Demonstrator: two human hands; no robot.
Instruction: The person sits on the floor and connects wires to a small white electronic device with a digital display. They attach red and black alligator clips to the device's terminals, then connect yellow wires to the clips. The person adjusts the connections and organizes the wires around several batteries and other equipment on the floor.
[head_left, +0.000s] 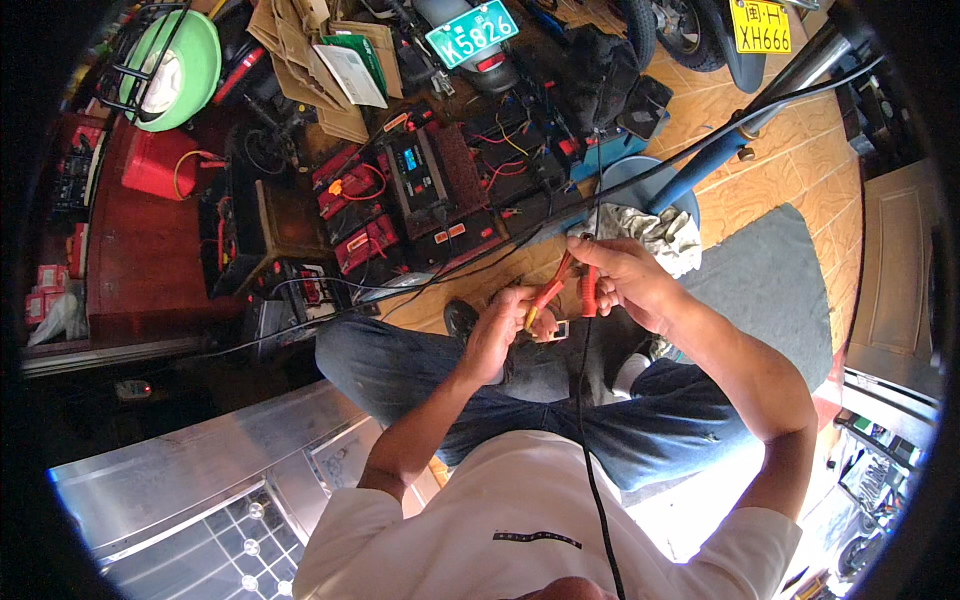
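White shirt (430,505) lay nearest the camera, black cable (588,445) running down its front. Past it, both hands were raised over the gap between the jeans-clad knees. Left hand (493,338) was curled round an orange handle (548,292) with a yellow lower end, holding it aslant. Right hand (637,283) was closed on a ribbed red grip (589,292), held near upright, thumb and forefinger together close to its top. Handle and grip were side by side, upper ends close; could not tell whether they formed one tool.

Containers: pale blue bucket (684,190) stood on the floor beyond the right hand. Patterned cloth (660,238) was bunched at its near side; how much lay inside was hidden. Blue tube (700,172) crossed above it aslant. Far left, green basin (205,65) sat tilted behind black wire bars, something whitish inside. Below it, red tub (155,165), orange lead (182,168) looped at its side. Black box (212,275) held red and dark items, too dim to name. Red-and-black batteries (365,240) were grouped to its right; charger (412,170), display lit blue, rested among them. Cardboard (300,70) was stacked behind
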